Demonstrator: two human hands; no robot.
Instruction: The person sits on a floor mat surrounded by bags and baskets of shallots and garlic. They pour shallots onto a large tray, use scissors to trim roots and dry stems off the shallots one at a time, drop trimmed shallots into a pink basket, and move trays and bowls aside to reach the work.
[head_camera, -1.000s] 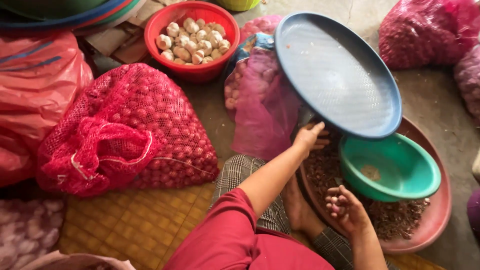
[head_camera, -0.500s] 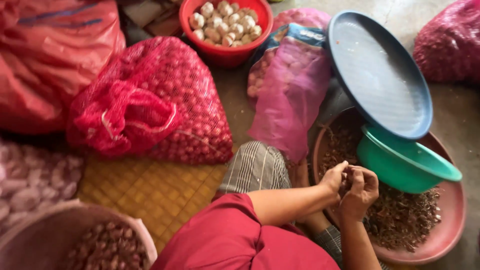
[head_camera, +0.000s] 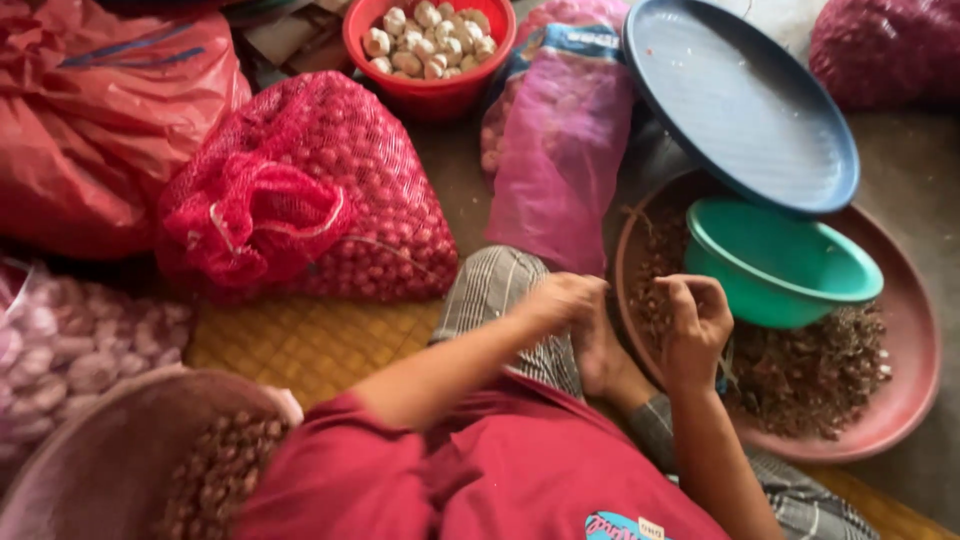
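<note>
We sit on a woven mat (head_camera: 300, 345) among red mesh sacks (head_camera: 320, 190) of small bulbs. A wide pink basin (head_camera: 905, 390) of dry peelings holds a green bowl (head_camera: 775, 265), with a blue tray (head_camera: 740, 100) leaning behind. Our left hand (head_camera: 560, 300) and right hand (head_camera: 695, 325) are curled at the basin's near rim, slightly apart; we cannot tell what they pinch.

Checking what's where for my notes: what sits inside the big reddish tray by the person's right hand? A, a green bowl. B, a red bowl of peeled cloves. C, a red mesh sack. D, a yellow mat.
A: the green bowl rests in the tray, on brown peelings, near the right hand.
</note>
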